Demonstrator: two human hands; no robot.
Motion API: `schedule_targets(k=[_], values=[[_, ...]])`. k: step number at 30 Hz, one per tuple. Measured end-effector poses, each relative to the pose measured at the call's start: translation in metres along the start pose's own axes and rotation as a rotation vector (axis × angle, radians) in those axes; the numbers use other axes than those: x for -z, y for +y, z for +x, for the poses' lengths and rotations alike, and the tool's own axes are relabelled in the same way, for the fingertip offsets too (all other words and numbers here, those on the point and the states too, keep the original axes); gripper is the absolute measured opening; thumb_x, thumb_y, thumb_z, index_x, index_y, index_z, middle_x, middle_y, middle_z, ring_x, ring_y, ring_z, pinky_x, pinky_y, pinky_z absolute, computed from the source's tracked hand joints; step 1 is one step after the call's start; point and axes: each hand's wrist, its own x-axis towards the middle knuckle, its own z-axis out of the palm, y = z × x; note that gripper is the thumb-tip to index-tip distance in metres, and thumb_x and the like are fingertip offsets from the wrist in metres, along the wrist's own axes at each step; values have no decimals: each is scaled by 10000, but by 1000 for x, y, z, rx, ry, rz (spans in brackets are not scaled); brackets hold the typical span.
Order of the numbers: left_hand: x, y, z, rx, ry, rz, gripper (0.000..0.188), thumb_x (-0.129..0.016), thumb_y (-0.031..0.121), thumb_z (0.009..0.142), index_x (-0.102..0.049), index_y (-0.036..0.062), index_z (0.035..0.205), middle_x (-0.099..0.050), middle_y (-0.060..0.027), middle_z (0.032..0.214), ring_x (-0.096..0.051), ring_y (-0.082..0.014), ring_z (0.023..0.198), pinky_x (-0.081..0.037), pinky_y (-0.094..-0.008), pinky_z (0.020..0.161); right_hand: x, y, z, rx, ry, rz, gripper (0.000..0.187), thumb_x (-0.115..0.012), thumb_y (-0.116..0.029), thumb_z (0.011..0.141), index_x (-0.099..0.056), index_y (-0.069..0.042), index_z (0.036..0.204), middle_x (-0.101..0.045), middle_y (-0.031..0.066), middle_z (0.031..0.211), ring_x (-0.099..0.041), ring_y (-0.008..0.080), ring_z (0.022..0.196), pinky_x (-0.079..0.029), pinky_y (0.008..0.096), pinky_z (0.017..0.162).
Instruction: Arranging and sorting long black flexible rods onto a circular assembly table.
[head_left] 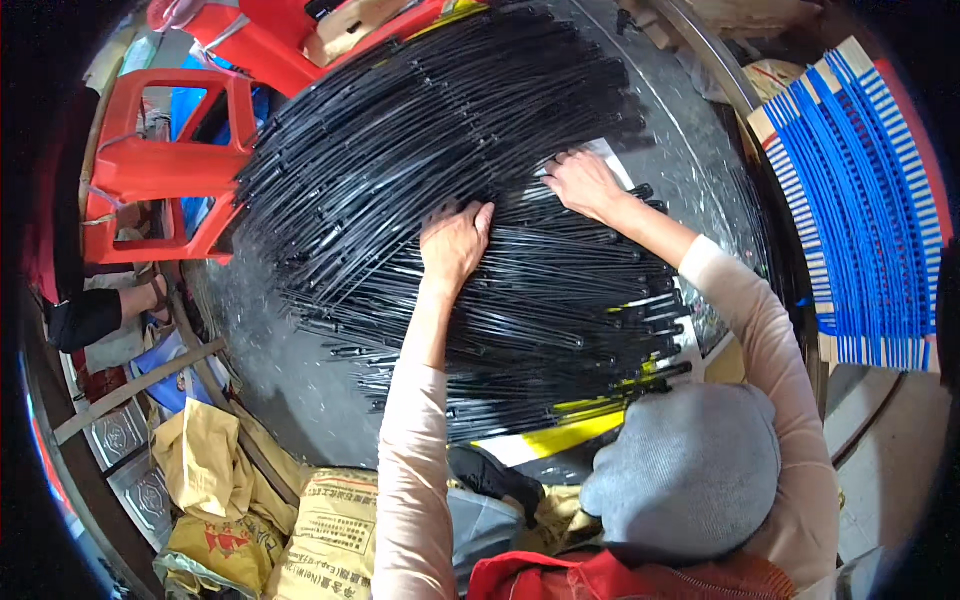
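Note:
A wide pile of long, thin black strands with thicker ends covers much of the dark tabletop. My left hand rests in the middle of it, fingers bent down round some strands and thumb to the right. Farther right, my right hand has its fingers curled in at the strands beside a white sheet. What lies under both sets of fingers is partly hidden. Nearer to me, a second layer of black strands fans out in another direction, over yellow and white material.
Red plastic stools stand at the left, near another person's arm or leg. A frame with blue cords is at the right. Printed sacks lie at lower left. A grey knitted rounded thing covers the near right.

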Motion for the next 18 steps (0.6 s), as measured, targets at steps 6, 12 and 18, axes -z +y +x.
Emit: schedule_targets(k=[6,12,18], values=[[-9,8,-32,1,-13,47,398,-415,433,988,-702,160,1022,-669,-131,979,-612,-341,973,-452,-462,893,-10,-24,-44,-15,8,5,168,-551,-243,870,-646,-105,853,-673,93,857,-645,260,872,-509,390,763],[2,20,-48,-61,60,100,355,-469,396,979,-701,130,1019,-660,-121,988,-619,-333,941,-477,-445,858,-14,-45,-64,-103,-23,35,233,-519,-265,923,-662,-81,918,-674,98,911,-628,289,940,-497,422,828],[10,52,-48,-540,82,-169,270,-565,30,827,-633,33,1089,-606,-104,969,-593,-257,931,-522,-342,809,-14,-48,-64,-143,-18,24,240,-534,-266,901,-680,-77,871,-686,114,900,-641,275,917,-501,394,784]])
